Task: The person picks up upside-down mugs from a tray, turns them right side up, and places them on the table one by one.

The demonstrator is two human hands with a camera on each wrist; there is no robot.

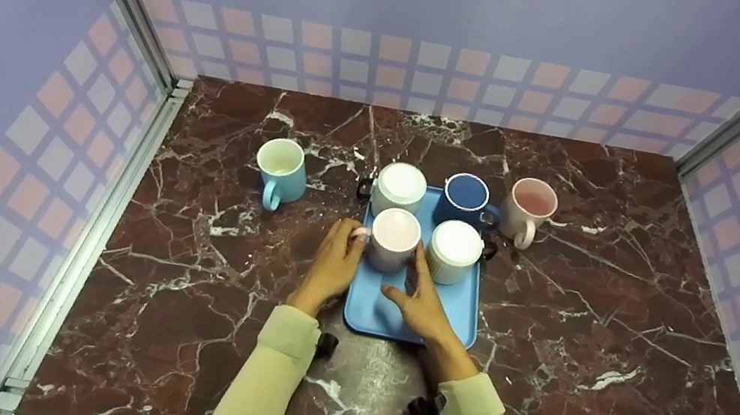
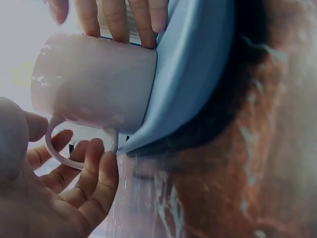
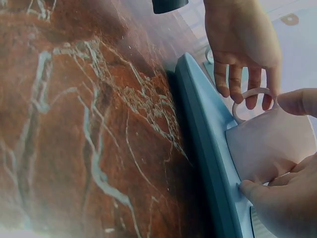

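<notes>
A pale pink mug (image 1: 391,245) stands on the blue tray (image 1: 367,310), its handle pointing left. My left hand (image 1: 336,262) holds this handle; in the left wrist view, fingers (image 2: 94,171) curl at the handle loop with the thumb near its top. On the other side, my right hand (image 1: 425,302) touches the mug's wall with extended fingers, its thumb spread away over the tray. A ribbed white mug (image 1: 450,260) is just right of that hand. Behind stand another white mug (image 1: 397,189) and a dark blue mug (image 1: 464,201).
A light blue mug (image 1: 284,177) stands left of the tray on the marbled table (image 1: 199,269). Another pink mug (image 1: 526,208) is by the tray's back right corner. Patterned panels (image 1: 404,16) enclose the table at the back and both sides.
</notes>
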